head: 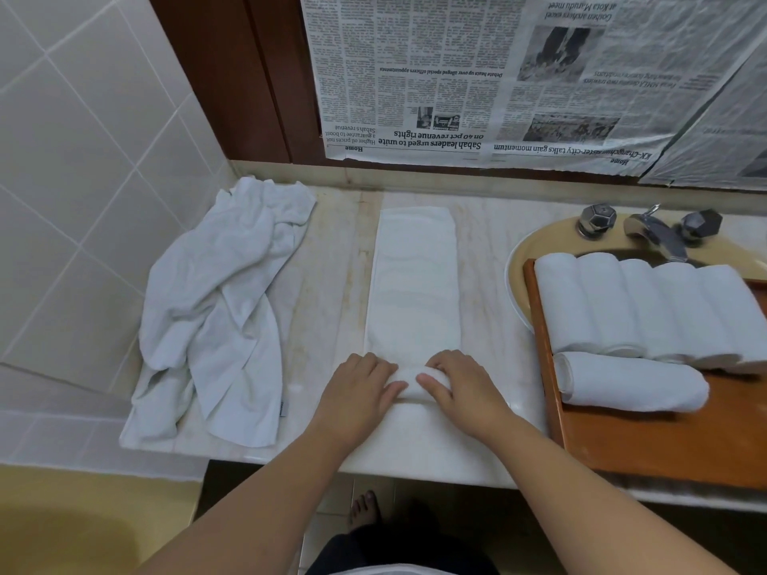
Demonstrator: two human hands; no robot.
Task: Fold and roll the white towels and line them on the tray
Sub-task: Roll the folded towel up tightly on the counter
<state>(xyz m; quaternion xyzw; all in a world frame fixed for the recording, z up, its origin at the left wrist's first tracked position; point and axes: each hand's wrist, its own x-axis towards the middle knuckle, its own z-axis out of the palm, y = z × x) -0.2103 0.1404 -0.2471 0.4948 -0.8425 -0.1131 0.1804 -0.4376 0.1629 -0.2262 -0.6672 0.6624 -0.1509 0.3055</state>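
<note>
While the folded white towel lies lengthwise at mid-frame on the marble counter, its near end is a small roll gripped by the left hand and right hand, fingers curled over it. Six rolled towels sit on the wooden tray at right; crumpled towels lie at left.
</note>
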